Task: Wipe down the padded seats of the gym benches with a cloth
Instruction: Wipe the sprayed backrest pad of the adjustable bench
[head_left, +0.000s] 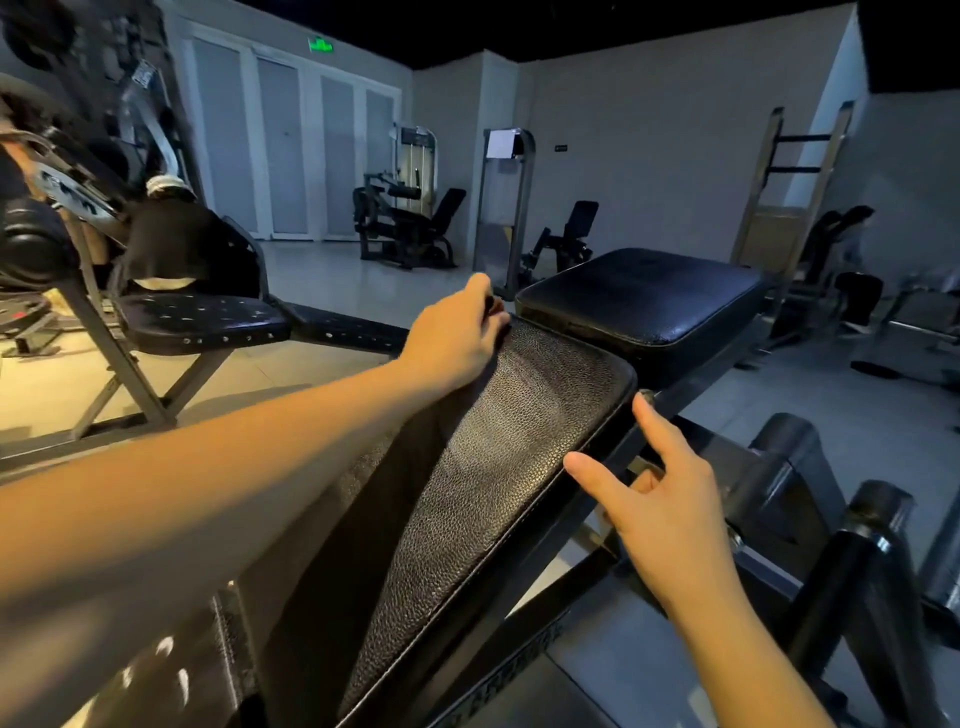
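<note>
The black pebbled back pad of a gym bench slopes away from me, and its square seat pad lies just beyond. A dark cloth hangs along the back pad's left side under my left forearm. My left hand is at the pad's far left corner, its fingers curled and gripping the cloth's top end. My right hand hovers by the pad's right edge with nothing in it. Its thumb touches the pad's rim, its index finger points forward, and the other fingers are loosely bent.
Black frame bars and roller pads stand close at the right. Another bench with a studded seat is at the left, beside a seated person. Weight machines line the far wall across a pale tiled floor.
</note>
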